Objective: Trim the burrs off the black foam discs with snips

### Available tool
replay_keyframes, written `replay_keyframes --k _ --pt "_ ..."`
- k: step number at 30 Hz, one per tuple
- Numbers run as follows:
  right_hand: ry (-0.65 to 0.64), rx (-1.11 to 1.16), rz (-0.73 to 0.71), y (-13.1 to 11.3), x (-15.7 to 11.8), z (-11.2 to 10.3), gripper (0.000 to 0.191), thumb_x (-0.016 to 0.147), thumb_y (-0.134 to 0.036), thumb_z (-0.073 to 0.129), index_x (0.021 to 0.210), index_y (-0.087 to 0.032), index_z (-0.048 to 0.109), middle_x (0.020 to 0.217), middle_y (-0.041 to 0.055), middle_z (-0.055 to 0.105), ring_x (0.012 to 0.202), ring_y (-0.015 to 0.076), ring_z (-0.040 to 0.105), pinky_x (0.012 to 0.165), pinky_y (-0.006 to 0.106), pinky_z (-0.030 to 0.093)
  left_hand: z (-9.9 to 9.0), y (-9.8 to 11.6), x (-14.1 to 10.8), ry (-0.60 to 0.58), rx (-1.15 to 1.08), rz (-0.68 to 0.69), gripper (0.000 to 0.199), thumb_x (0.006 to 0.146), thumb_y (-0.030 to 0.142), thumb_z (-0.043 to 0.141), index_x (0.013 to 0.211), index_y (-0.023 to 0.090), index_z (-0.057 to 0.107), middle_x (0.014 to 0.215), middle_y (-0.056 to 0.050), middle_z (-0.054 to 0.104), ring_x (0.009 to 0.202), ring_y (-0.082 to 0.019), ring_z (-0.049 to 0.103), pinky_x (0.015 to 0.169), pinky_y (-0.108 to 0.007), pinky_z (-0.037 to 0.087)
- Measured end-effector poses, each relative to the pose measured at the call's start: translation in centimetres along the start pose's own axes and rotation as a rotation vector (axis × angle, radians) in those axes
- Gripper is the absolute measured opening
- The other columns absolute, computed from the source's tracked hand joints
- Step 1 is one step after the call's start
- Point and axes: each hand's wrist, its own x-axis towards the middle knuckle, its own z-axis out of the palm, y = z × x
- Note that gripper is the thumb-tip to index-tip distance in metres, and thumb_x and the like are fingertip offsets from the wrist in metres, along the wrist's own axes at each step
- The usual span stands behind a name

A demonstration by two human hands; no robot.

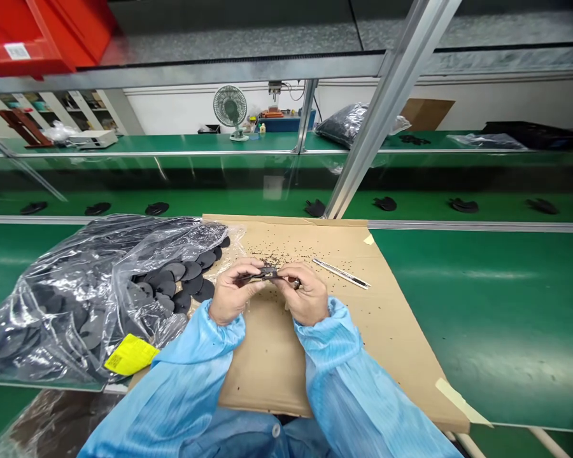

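Note:
My left hand (236, 289) and my right hand (305, 292) meet over the cardboard sheet (267, 356). Between them is a small black plastic part (268, 273), pinched from both sides by thumbs and fingers. Much of its shape is hidden by the fingers. A small dark, shiny thing (296, 283) shows at my right fingers; its kind is unclear. Many tiny black bits (272, 257) lie scattered just beyond the hands. Right of them rests a slim silver tool with a black end (341, 273), perhaps a craft knife.
On the left, a clear plastic bag (76, 299) spills round black discs (191, 270) onto the cardboard. A yellow label (131, 354) lies at its front. Black parts (386, 203) sit spaced along the green belt (258, 200) behind. A metal post (391, 108) rises at the cardboard's back edge.

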Motion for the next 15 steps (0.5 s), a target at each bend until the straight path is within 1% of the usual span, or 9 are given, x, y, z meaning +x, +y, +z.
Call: replay_keyframes --k 2,4,6,7,9,10,13,15 --pt "0.007 0.004 0.026 0.0 -0.2 0.0 0.006 0.078 -0.021 0.069 0.082 -0.024 0.066 0.082 0.0022 0.067 0.075 0.0167 0.059 0.070 0.032 0.047 -0.2 0.1 0.0 0.002 0.024 -0.011 0.016 0.064 0.015 0.079 0.077 0.022 0.071 0.096 -0.006 0.066 0.097 -0.018 0.061 0.089 -0.034 0.049" --pt "-0.026 0.043 0.109 0.1 -0.2 -0.1 0.013 0.077 -0.022 0.069 0.089 -0.024 0.066 0.082 0.0018 0.066 0.070 0.0151 0.057 0.067 0.030 0.047 -0.2 0.2 0.1 0.024 0.039 -0.025 0.016 0.062 0.015 0.080 0.073 0.021 0.070 0.093 -0.006 0.067 0.095 -0.019 0.061 0.089 -0.034 0.049" --pt "-0.124 0.107 0.177 0.2 0.1 -0.4 0.024 0.078 -0.025 0.070 0.102 -0.024 0.066 0.082 0.0016 0.065 0.066 0.0136 0.056 0.063 0.028 0.047 -0.3 0.4 0.1 0.029 0.050 -0.050 0.016 0.060 0.017 0.082 0.071 0.020 0.070 0.091 -0.006 0.067 0.093 -0.019 0.062 0.087 -0.035 0.050" --pt "-0.186 0.133 0.183 0.2 0.2 -0.6 0.028 0.077 -0.027 0.071 0.105 -0.024 0.066 0.082 0.0017 0.065 0.066 0.0135 0.056 0.063 0.028 0.047 -0.3 0.5 0.2 0.021 0.055 -0.061 0.016 0.059 0.018 0.082 0.070 0.020 0.070 0.090 -0.007 0.067 0.091 -0.020 0.062 0.086 -0.035 0.050" --pt "-0.288 0.154 0.148 0.2 0.6 -1.0 0.028 0.076 -0.029 0.073 0.103 -0.023 0.067 0.082 0.0025 0.065 0.070 0.0149 0.058 0.066 0.029 0.048 -0.2 0.7 0.2 -0.018 0.074 -0.075 0.015 0.060 0.019 0.082 0.070 0.020 0.071 0.088 -0.007 0.068 0.088 -0.020 0.062 0.084 -0.035 0.050" --pt "-0.309 0.145 0.122 0.1 0.8 -1.2 0.026 0.075 -0.030 0.073 0.100 -0.023 0.068 0.082 0.0030 0.065 0.073 0.0158 0.059 0.068 0.030 0.049 -0.2 0.8 0.3 -0.039 0.087 -0.080 0.015 0.060 0.019 0.081 0.070 0.020 0.071 0.087 -0.008 0.068 0.087 -0.019 0.062 0.084 -0.035 0.050" --pt "-0.292 0.122 0.075 -0.2 1.0 -1.3 0.024 0.073 -0.032 0.076 0.094 -0.023 0.069 0.086 0.0051 0.067 0.080 0.0185 0.061 0.074 0.034 0.050 -0.1 1.0 0.3 -0.079 0.124 -0.103 0.012 0.062 0.021 0.080 0.069 0.020 0.072 0.086 -0.009 0.069 0.086 -0.020 0.062 0.084 -0.035 0.050" --pt "-0.268 0.120 0.064 -0.4 1.0 -1.2 0.025 0.072 -0.035 0.077 0.091 -0.022 0.068 0.089 0.0063 0.067 0.083 0.0194 0.062 0.075 0.035 0.050 -0.1 1.1 0.3 -0.083 0.132 -0.121 0.012 0.061 0.022 0.081 0.068 0.019 0.071 0.085 -0.009 0.069 0.084 -0.020 0.062 0.083 -0.035 0.050"
